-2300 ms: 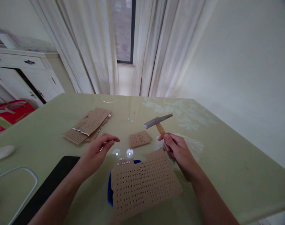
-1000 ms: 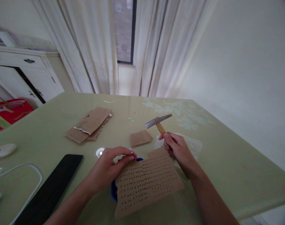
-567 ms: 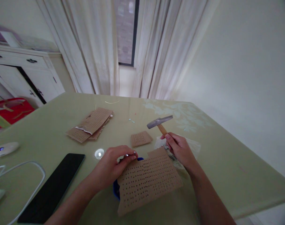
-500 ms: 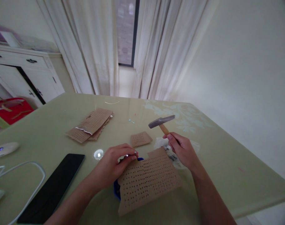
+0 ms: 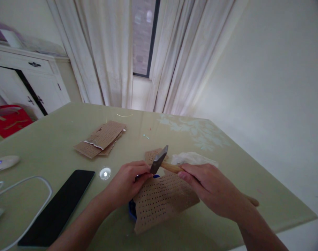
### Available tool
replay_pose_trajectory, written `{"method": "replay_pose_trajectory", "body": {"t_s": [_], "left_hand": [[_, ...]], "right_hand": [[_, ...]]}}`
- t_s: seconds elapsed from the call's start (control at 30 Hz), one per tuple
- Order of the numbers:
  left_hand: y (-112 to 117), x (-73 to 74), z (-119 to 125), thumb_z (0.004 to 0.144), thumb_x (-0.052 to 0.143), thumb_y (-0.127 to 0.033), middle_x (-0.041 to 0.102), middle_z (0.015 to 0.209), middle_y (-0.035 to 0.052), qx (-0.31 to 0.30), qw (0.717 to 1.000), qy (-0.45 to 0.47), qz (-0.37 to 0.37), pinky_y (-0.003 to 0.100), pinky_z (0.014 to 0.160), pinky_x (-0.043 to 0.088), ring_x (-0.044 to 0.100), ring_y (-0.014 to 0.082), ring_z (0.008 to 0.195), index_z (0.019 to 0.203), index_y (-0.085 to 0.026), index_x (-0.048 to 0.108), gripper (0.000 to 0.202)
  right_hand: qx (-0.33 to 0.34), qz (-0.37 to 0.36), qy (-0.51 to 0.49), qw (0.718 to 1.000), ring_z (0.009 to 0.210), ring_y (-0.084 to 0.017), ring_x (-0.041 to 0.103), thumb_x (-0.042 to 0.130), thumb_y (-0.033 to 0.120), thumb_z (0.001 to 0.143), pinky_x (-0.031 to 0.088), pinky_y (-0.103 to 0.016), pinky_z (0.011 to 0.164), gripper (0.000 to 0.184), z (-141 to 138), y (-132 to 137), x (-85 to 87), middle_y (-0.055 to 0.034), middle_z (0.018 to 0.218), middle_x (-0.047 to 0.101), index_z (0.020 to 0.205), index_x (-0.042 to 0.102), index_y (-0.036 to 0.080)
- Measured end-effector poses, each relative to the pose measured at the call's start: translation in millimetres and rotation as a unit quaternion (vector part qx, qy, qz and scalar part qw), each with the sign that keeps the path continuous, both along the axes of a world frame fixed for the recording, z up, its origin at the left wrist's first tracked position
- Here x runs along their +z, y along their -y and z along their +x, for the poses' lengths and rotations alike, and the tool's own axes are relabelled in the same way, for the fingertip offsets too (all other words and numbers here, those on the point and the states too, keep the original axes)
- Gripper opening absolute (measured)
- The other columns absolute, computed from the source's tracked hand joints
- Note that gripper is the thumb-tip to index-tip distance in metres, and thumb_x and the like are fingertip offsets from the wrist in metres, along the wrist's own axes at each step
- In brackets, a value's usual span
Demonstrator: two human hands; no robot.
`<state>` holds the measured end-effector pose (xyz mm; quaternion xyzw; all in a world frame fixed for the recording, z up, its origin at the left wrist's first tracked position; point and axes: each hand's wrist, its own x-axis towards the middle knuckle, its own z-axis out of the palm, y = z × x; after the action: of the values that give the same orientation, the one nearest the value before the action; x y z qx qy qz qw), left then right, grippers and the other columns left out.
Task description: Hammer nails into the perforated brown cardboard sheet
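My right hand (image 5: 213,190) grips the wooden handle of a small hammer (image 5: 159,161). Its steel head is down at the far left corner of a perforated cardboard sheet (image 5: 163,200). That sheet lies over a blue object (image 5: 132,209), of which only an edge shows. My left hand (image 5: 129,181) is pinched at the same corner, just under the hammer head, its fingertips closed on something too small to make out. A small perforated cardboard piece (image 5: 151,155) lies just beyond the hammer.
The green table (image 5: 57,139) holds a stack of perforated cardboard pieces (image 5: 101,138) at the far left, a black phone (image 5: 57,205), a white cable (image 5: 23,209), a white device (image 5: 4,162) and crumpled clear plastic (image 5: 192,158). Curtains and a white cabinet stand behind.
My right hand has swung the hammer from raised at the right down and left to the sheet's corner. My left hand earlier moved onto that corner and has stayed pinched there.
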<state>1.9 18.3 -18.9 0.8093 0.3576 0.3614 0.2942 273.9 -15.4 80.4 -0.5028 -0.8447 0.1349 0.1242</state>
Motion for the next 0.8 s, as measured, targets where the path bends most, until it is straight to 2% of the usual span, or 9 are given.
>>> {"method": "replay_pose_trajectory", "body": {"t_s": [0.2, 0.33, 0.53, 0.6, 0.7, 0.8], "left_hand": [[2, 0.9, -1, 0.106, 0.06, -0.02, 0.077, 0.094, 0.0018, -0.006, 1.0, 0.011, -0.015, 0.026, 0.079, 0.05, 0.07, 0.0167, 0.086, 0.095, -0.022, 0.079, 0.022], [2, 0.1, -1, 0.105, 0.061, -0.018, 0.076, 0.092, 0.0013, -0.011, 1.0, 0.006, -0.02, 0.025, 0.078, 0.05, 0.07, 0.0163, 0.085, 0.091, -0.022, 0.079, 0.022], [-1, -2.0, -1, 0.104, 0.063, -0.022, 0.08, 0.106, 0.0034, 0.002, 0.999, 0.012, -0.046, 0.029, 0.089, 0.053, 0.073, 0.0194, 0.097, 0.103, -0.023, 0.08, 0.017], [-2, -1.9, -1, 0.104, 0.061, -0.021, 0.081, 0.103, 0.003, 0.004, 0.999, 0.017, -0.044, 0.029, 0.088, 0.054, 0.074, 0.0191, 0.096, 0.101, -0.023, 0.079, 0.019], [0, -0.4, -1, 0.105, 0.058, -0.022, 0.081, 0.101, 0.0029, 0.008, 0.999, 0.018, -0.035, 0.029, 0.087, 0.055, 0.074, 0.0193, 0.094, 0.1, -0.023, 0.079, 0.021], [3, 3.7, -4, 0.108, 0.054, -0.029, 0.083, 0.109, 0.0047, 0.018, 0.999, 0.009, -0.045, 0.032, 0.091, 0.056, 0.076, 0.0218, 0.101, 0.109, -0.024, 0.079, 0.025]], "right_hand": [[-0.026, 0.004, -0.047, 0.999, 0.07, -0.025, 0.066, 0.041, 0.047, 0.114, 0.04, -0.036, 0.067, 0.041, -1, 1, -2.7, -0.0033, 0.074, 0.07, 0.089, 0.067, 0.028], [-0.016, 0.0, -0.018, 1.0, 0.076, -0.026, 0.068, 0.045, 0.044, 0.112, 0.04, -0.036, 0.071, 0.036, -2, 2, -8.8, -0.0049, 0.08, 0.074, 0.093, 0.071, 0.028], [-0.042, 0.016, -0.083, 0.996, 0.069, -0.022, 0.064, 0.044, 0.046, 0.114, 0.038, -0.034, 0.067, 0.039, 4, 4, -4.8, -0.0003, 0.073, 0.066, 0.086, 0.063, 0.026], [-0.044, 0.016, -0.092, 0.995, 0.069, -0.021, 0.063, 0.045, 0.045, 0.114, 0.037, -0.034, 0.067, 0.038, 7, 4, -5.1, 0.0, 0.074, 0.066, 0.088, 0.064, 0.026], [-0.061, 0.009, -0.106, 0.992, 0.068, -0.022, 0.06, 0.044, 0.046, 0.113, 0.035, -0.034, 0.066, 0.039, 13, 0, -13.5, 0.0001, 0.072, 0.064, 0.086, 0.065, 0.026], [-0.121, 0.012, -0.142, 0.982, 0.07, -0.023, 0.058, 0.043, 0.049, 0.111, 0.035, -0.034, 0.067, 0.041, 20, -8, -32.4, -0.0007, 0.071, 0.062, 0.081, 0.06, 0.026]]}}
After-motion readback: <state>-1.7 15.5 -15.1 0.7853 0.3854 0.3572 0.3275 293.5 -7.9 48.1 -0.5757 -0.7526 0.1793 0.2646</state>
